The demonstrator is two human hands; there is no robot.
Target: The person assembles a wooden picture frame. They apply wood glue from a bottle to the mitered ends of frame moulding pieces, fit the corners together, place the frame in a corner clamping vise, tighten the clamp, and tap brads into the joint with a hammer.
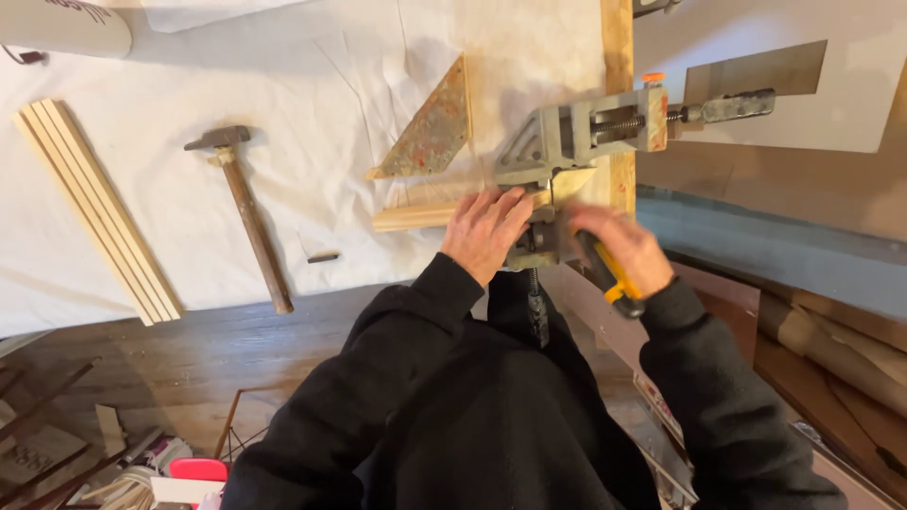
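Black sleeves: both arms of the person reach forward from the bottom of the view, over the dark edge of the bench.
Right hand [619, 247]: fingers wrapped shut around a yellow-and-black tool handle [609, 276]; the handle's butt sticks out toward the body, its working end is hidden under the hand, so what kind of tool it is cannot be told.
Left hand [487, 231]: laid flat and fairly open, fingers together, pressing down on the near end of the grey metal corner clamp [567, 142] and the pale wooden moulding strip [416, 215]; it grips nothing.
Moulding strip: lies crosswise under the left hand's fingertips, running out to the left on the white cloth [142, 189], its right end going into the clamp between the two hands.
Corner clamp: just beyond both hands, touching the left fingertips; its screw and bar handle [727, 107] point right.
Upright wooden strip [617, 57]: runs away from the clamp toward the far edge.
Rusty metal triangle [430, 132]: on the cloth just beyond the moulding, left of the clamp.
Hammer [248, 212]: wooden handle, well left of the hands.
Bundle of pale wooden strips [94, 212]: farthest left, lying aslant.
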